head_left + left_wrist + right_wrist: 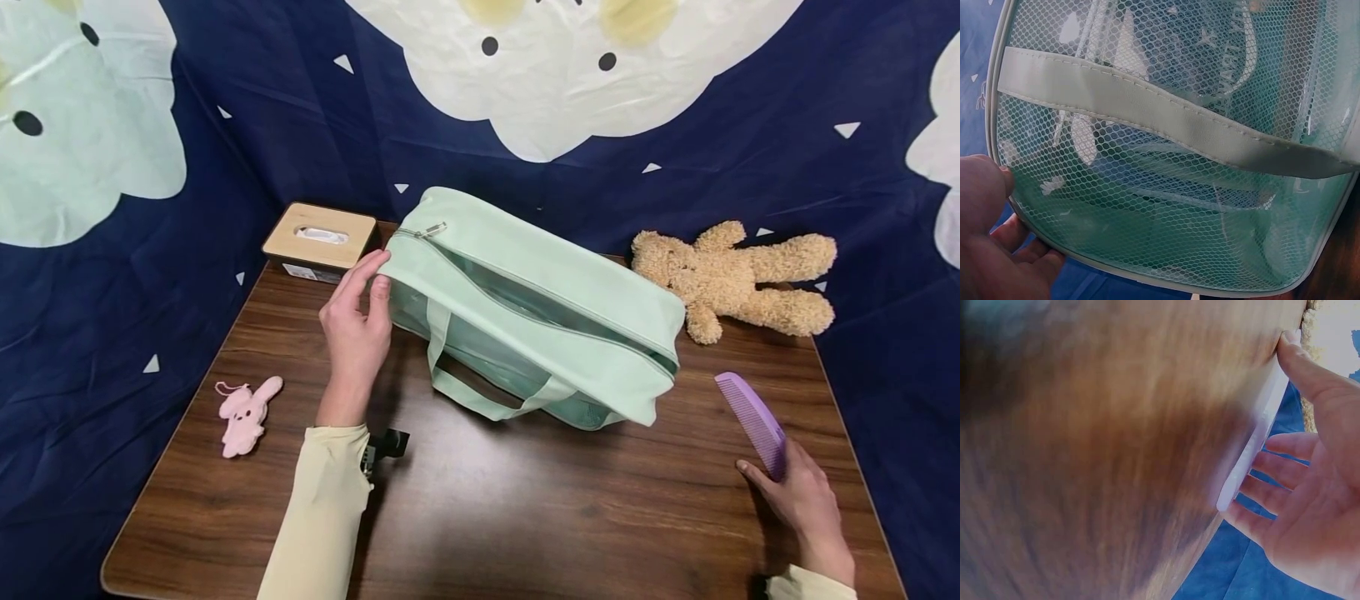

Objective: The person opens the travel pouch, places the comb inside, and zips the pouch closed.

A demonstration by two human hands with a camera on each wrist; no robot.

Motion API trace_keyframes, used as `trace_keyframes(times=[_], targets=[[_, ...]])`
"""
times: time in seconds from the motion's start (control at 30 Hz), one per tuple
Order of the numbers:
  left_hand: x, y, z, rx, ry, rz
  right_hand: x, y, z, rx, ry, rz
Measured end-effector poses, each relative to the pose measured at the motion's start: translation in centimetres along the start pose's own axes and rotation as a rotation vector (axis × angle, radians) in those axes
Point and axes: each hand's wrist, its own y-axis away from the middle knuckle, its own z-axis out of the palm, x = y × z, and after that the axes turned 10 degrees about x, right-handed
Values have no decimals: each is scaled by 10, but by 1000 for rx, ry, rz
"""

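A mint-green bag [600, 283] with a clear mesh side stands mid-table, its top zipper partly undone. My left hand [358, 321] grips the bag's left end at the top edge. In the left wrist view, the thumb lies near the bag's piping and the fingers [1038, 256] are curled at its rim. A purple comb [750, 417] lies at the right side of the table. My right hand [806, 500] is at the comb's near end, fingers extended along it and thumb spread apart. In the right wrist view, the fingers [1272, 497] touch the comb's edge.
A teddy bear [727, 279] lies at the back right. Behind the bag's left end sits a tissue box [318, 237] with a wooden lid. A pink plush charm [243, 421] lies on the left of the wooden table [495, 517]. Dark blue fabric [300, 108] hangs around the table.
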Motion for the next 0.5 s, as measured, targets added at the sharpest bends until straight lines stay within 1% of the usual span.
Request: trace_keyframes(times=[0.23, 0.4, 0.5], targets=[[1, 0, 0, -5, 5, -2, 0, 1, -2, -4, 8, -33], [0, -1, 0, 0, 9, -5, -4, 0, -6, -26, 25, -9], [0, 0, -1, 0, 5, -6, -9, 1, -6, -15, 33, 3]])
